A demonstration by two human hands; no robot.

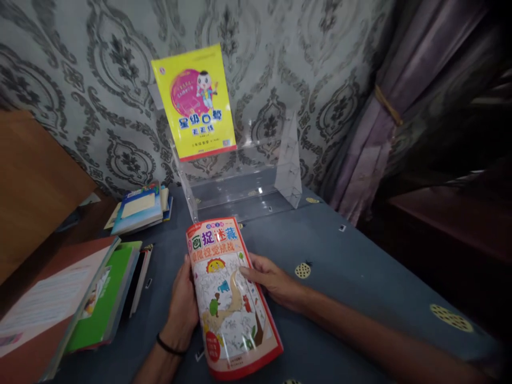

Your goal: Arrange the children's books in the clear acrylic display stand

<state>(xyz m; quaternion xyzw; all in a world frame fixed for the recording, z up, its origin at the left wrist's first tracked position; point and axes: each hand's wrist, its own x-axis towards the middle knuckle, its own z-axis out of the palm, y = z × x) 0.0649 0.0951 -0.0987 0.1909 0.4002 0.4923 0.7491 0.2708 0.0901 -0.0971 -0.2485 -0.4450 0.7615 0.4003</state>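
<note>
A red-bordered picture book (228,298) with cartoon animals on its cover is held upright, slightly curved, between both hands. My left hand (186,296) grips its left edge from the side, with the fingers hidden behind it. On the opposite edge, my right hand (274,280) is closed, its thumb lying on the cover. Behind the book stands a clear acrylic rack (240,184) with tiers. A yellow workbook (200,106) leans on the rack's upper left tier.
To the left, a small stack of books (140,208) lies near the wall. Closer in are a green book (106,298) and a brown-covered folder (56,298) on the pineapple-print tablecloth (344,320). A tied purple curtain (372,144) hangs at the right.
</note>
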